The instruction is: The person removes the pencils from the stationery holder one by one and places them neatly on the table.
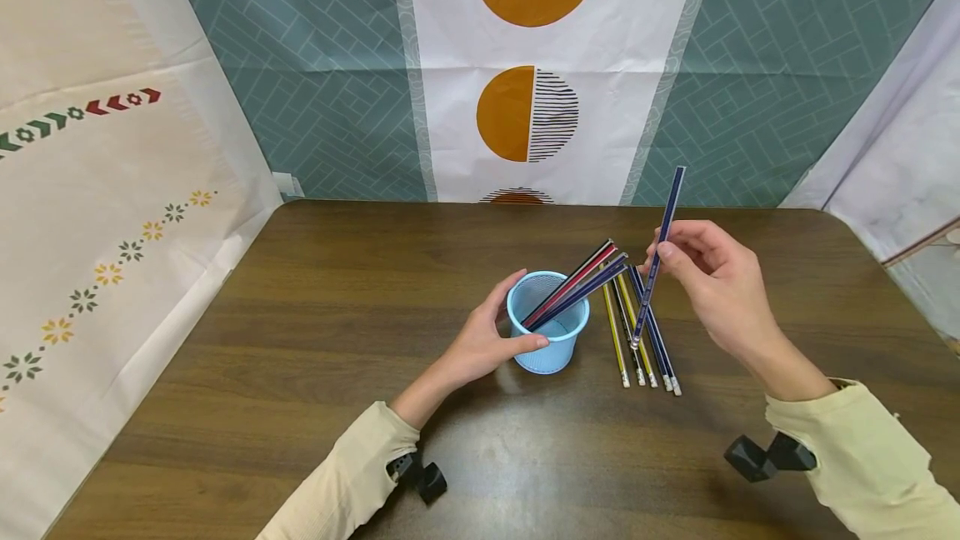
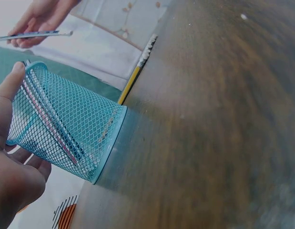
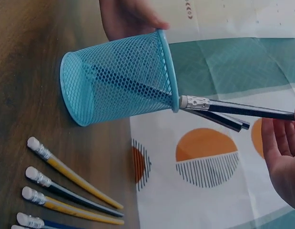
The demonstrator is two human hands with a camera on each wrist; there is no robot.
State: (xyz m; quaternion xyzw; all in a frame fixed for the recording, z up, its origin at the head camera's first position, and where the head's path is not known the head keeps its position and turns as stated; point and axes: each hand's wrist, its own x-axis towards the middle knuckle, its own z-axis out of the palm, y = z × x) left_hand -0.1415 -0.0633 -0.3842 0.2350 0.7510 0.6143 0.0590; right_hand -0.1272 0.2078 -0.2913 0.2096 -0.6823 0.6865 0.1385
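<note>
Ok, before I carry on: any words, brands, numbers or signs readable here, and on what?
No readable text anywhere.
Pencil in the right hand: tiny marks on its barrel, too small to read.
Loose pencils: no legible lettering.
Blue mesh cup: none seen.
Wall cloth: patterns only.

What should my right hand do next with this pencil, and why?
Probably carry the blue pencil left and lower it into the mesh cup: your right hand pinches it eraser end down, your left hand holds the cup, and other pencils lean inside.

Left hand (image 1: 483,344) lower, curved in grip; right hand (image 1: 716,282) raised, pinching.
</note>
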